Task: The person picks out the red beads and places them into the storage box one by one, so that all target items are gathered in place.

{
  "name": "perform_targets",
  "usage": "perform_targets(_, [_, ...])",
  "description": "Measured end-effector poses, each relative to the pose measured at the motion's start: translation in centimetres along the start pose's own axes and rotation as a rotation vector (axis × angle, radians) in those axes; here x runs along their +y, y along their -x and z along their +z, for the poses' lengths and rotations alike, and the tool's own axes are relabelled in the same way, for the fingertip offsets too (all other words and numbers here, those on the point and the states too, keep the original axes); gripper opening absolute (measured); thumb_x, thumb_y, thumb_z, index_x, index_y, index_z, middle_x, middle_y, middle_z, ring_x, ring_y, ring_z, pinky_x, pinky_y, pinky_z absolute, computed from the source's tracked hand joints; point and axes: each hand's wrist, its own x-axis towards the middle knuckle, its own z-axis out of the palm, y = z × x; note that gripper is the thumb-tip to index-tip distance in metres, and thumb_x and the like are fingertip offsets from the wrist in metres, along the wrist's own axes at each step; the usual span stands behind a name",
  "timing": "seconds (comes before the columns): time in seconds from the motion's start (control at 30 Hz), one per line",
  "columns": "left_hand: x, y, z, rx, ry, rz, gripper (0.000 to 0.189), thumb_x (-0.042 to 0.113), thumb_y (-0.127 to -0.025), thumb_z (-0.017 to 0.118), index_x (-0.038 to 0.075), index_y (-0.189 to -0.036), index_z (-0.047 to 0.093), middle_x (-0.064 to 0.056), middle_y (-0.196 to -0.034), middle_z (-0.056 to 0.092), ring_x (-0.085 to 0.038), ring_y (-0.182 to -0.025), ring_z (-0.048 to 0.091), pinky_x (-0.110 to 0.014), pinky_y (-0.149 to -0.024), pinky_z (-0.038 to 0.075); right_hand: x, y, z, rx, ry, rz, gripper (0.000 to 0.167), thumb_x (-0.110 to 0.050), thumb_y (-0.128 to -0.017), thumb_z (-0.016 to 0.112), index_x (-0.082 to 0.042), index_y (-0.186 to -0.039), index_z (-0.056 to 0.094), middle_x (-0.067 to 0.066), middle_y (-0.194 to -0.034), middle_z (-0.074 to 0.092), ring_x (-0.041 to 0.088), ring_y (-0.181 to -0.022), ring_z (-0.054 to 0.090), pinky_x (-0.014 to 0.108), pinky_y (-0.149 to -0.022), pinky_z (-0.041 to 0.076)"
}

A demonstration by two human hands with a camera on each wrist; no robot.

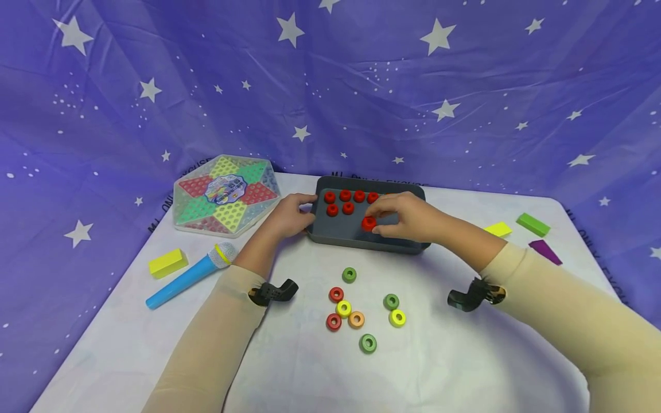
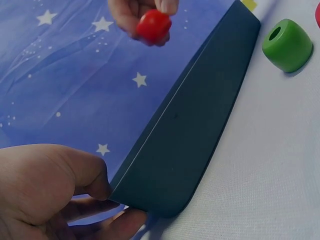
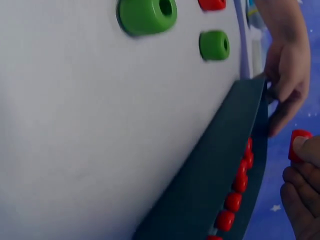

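A dark grey tray (image 1: 341,232) lies at the far side of the table, with two rows of red beads (image 1: 332,210) inside. The right hand (image 1: 405,217) pinches one red bead (image 1: 369,223) between thumb and fingers, above the tray floor; that bead also shows in the left wrist view (image 2: 154,27) and right wrist view (image 3: 298,145). At the tray's left end, the left hand (image 1: 295,215) holds the short wall, seen close by the tray's corner (image 2: 150,195) in the left wrist view. Part of the back row is hidden behind the right hand.
Loose ring beads, including a green bead (image 1: 368,343) and an orange bead (image 1: 356,319), lie in front of the tray. Left are a star-shaped game board (image 1: 227,195), toy microphone (image 1: 188,280) and yellow block (image 1: 168,263). A green block (image 1: 533,224) and purple block (image 1: 545,252) lie right.
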Motion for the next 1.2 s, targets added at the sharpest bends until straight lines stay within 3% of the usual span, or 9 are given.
perform_targets(0.2, [0.4, 0.1, 0.0, 0.002, 0.005, -0.001, 0.060, 0.009, -0.089, 0.058, 0.010, -0.148, 0.053, -0.014, -0.148, 0.052, -0.025, -0.094, 0.069, -0.035, -0.067, 0.062, 1.6, -1.0, -1.7, -0.044, 0.093, 0.071, 0.034, -0.013, -0.088, 0.077, -0.009, -0.121, 0.072, 0.002, -0.118, 0.071, 0.025, -0.103, 0.067, 0.042, -0.088, 0.059])
perform_targets(0.47, [0.4, -0.1, -0.3, 0.008, 0.006, 0.000, 0.060, 0.008, -0.088, 0.058, 0.010, -0.148, 0.054, -0.013, -0.148, 0.051, -0.025, -0.094, 0.068, -0.033, -0.065, 0.062, 3.8, -3.2, -2.7, -0.085, 0.164, 0.064, 0.032, -0.007, -0.086, 0.075, -0.002, -0.118, 0.072, 0.009, -0.111, 0.072, 0.029, -0.098, 0.066, 0.044, -0.088, 0.058])
perform_targets(0.63, [0.4, 0.0, -0.3, 0.007, 0.010, 0.000, 0.059, 0.008, -0.088, 0.059, 0.009, -0.147, 0.054, -0.014, -0.148, 0.051, -0.026, -0.097, 0.068, -0.033, -0.066, 0.063, 5.3, -4.9, -2.0, -0.108, 0.161, 0.087, 0.028, -0.006, -0.086, 0.074, -0.005, -0.114, 0.074, 0.007, -0.106, 0.073, 0.027, -0.096, 0.067, 0.041, -0.086, 0.058])
perform_targets(0.83, [0.4, 0.1, -0.1, 0.000, 0.013, 0.002, 0.059, 0.007, -0.088, 0.059, 0.008, -0.147, 0.054, -0.015, -0.146, 0.053, -0.026, -0.095, 0.068, -0.033, -0.065, 0.062, 6.6, -6.2, 0.1, -0.144, 0.129, 0.130, 0.032, -0.009, -0.088, 0.075, -0.003, -0.119, 0.072, 0.010, -0.111, 0.072, 0.023, -0.099, 0.069, 0.040, -0.089, 0.059])
perform_targets(1.03, [0.3, 0.2, 0.0, -0.002, 0.009, -0.001, 0.058, 0.008, -0.089, 0.059, 0.008, -0.147, 0.054, -0.015, -0.146, 0.053, -0.025, -0.090, 0.068, -0.033, -0.065, 0.062, 6.7, -6.6, 1.4, -0.154, 0.140, 0.149, 0.034, -0.009, -0.088, 0.076, -0.003, -0.121, 0.071, 0.011, -0.113, 0.072, 0.023, -0.100, 0.070, 0.040, -0.089, 0.059])
perform_targets(1.2, [0.3, 0.4, 0.0, 0.001, 0.009, -0.004, 0.058, 0.008, -0.090, 0.060, 0.008, -0.147, 0.054, -0.015, -0.146, 0.053, -0.025, -0.091, 0.068, -0.034, -0.065, 0.062, 6.3, -6.7, 1.1, -0.140, 0.161, 0.140, 0.031, -0.008, -0.087, 0.076, -0.002, -0.117, 0.072, 0.011, -0.109, 0.073, 0.023, -0.098, 0.070, 0.039, -0.087, 0.060])
